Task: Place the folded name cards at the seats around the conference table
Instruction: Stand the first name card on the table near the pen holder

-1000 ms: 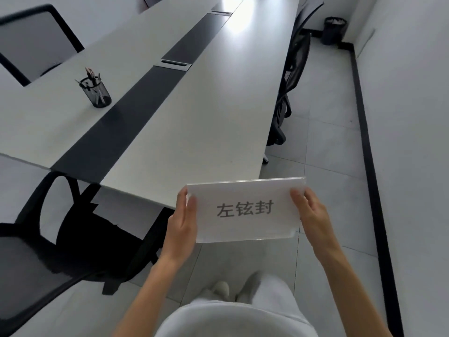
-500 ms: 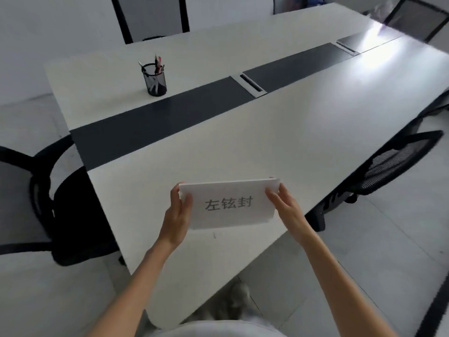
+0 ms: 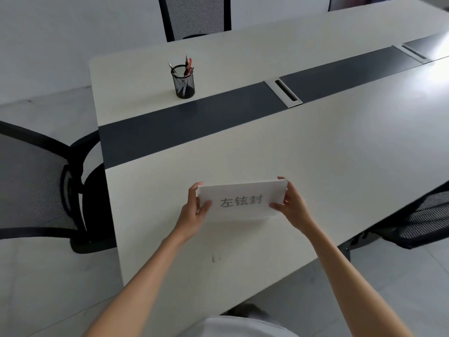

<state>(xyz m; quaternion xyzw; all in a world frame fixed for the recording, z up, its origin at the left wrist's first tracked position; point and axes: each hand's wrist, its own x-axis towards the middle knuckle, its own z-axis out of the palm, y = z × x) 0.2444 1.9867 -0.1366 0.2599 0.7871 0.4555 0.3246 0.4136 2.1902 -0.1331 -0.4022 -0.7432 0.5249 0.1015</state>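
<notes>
A white folded name card point(image 3: 241, 201) with grey printed characters faces me, held just above or on the near half of the white conference table point(image 3: 315, 147). My left hand point(image 3: 194, 212) grips the card's left end, thumb on the front. My right hand point(image 3: 290, 206) grips its right end. Whether the card's lower edge touches the tabletop is hard to tell. No other card shows.
A black mesh pen cup point(image 3: 184, 81) stands on the far half, beyond the dark centre strip point(image 3: 194, 127). A metal cable slot point(image 3: 286, 93) sits in that strip. Black mesh chairs stand at the left end point(image 3: 41, 186), far side point(image 3: 196, 15) and right point(image 3: 422, 222).
I have turned from beside the table's corner to face it, and both hands have carried the card from over the floor to over the near half of the tabletop.
</notes>
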